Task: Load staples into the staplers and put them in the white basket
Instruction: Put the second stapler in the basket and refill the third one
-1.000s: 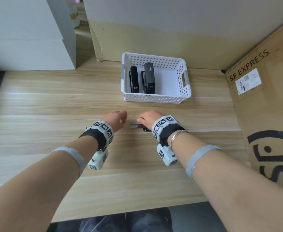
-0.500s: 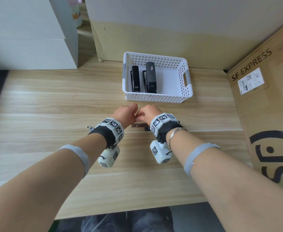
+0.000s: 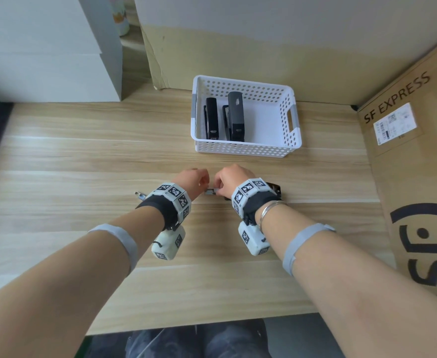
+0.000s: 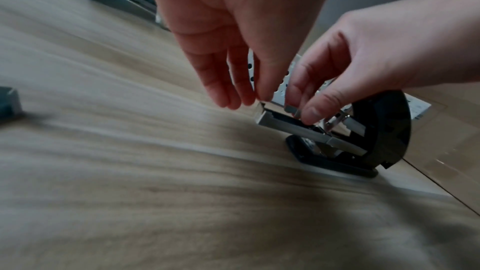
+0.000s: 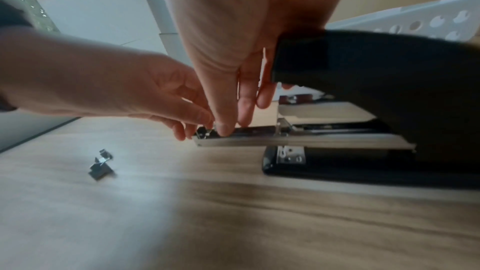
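A black stapler (image 5: 389,89) lies open on the wooden table, its metal magazine (image 5: 259,141) sticking out to the left. My right hand (image 4: 298,110) pinches a short staple strip (image 4: 291,108) over the magazine (image 4: 298,128). My left hand (image 5: 202,125) pinches the magazine's front end with thumb and fingertips. In the head view both hands, left (image 3: 203,183) and right (image 3: 218,188), meet over the magazine (image 3: 211,191) and hide most of the stapler (image 3: 274,188). The white basket (image 3: 245,148) behind holds two black staplers (image 3: 211,117) (image 3: 236,115).
A small loose piece of staples (image 5: 101,165) lies on the table left of my left wrist (image 3: 140,194). A large SF Express cardboard box (image 3: 413,156) lines the right side. White boxes (image 3: 44,47) stand at the back left.
My left hand has moved right to the magazine's front end. My right hand has closed in over the magazine, so the two hands now meet there.
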A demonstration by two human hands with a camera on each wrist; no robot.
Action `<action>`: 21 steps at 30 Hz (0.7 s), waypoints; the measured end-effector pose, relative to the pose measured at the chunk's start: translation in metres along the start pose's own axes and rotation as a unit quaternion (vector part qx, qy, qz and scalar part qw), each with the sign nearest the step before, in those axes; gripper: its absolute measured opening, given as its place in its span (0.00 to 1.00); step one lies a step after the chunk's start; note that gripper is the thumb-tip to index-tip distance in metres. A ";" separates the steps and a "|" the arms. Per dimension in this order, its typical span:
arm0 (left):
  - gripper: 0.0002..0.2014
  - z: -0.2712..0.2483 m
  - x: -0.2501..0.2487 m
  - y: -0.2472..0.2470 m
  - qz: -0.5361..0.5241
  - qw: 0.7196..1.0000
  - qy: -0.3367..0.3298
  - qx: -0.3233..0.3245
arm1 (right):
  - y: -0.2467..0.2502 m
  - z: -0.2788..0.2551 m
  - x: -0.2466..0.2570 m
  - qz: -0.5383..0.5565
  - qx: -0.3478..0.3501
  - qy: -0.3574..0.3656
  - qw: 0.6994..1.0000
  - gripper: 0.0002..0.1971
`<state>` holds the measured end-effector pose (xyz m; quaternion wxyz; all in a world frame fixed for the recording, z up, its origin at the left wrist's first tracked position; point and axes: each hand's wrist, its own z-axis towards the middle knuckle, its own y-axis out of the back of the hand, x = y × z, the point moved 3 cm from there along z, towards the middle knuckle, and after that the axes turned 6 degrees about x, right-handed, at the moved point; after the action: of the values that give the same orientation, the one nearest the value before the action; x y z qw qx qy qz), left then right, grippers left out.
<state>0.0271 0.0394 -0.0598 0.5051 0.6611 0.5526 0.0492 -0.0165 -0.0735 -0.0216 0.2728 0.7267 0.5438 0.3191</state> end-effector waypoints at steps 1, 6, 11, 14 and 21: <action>0.10 0.000 0.002 -0.003 0.000 1.000 0.009 0.015 | -0.001 0.000 0.000 -0.013 -0.008 0.002 1.000 0.09; 0.11 0.001 0.005 -0.008 -0.023 0.998 0.027 0.045 | -0.003 0.004 0.001 -0.058 -0.029 0.009 0.998 0.10; 0.11 0.000 0.004 -0.006 -0.039 0.998 0.032 0.044 | -0.006 0.009 0.001 -0.082 -0.027 0.013 0.996 0.09; 0.12 0.000 0.003 -0.005 -0.035 0.998 0.031 0.046 | -0.006 0.009 0.000 -0.076 -0.028 0.018 0.997 0.09; 0.11 -0.001 0.003 -0.004 -0.039 0.998 0.029 0.050 | -0.007 0.011 0.004 -0.110 -0.015 0.016 0.994 0.09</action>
<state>0.0252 0.0416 -0.0638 0.4570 0.6616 0.5941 0.0207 -0.0113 -0.0690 -0.0332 0.3084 0.6533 0.6196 0.3069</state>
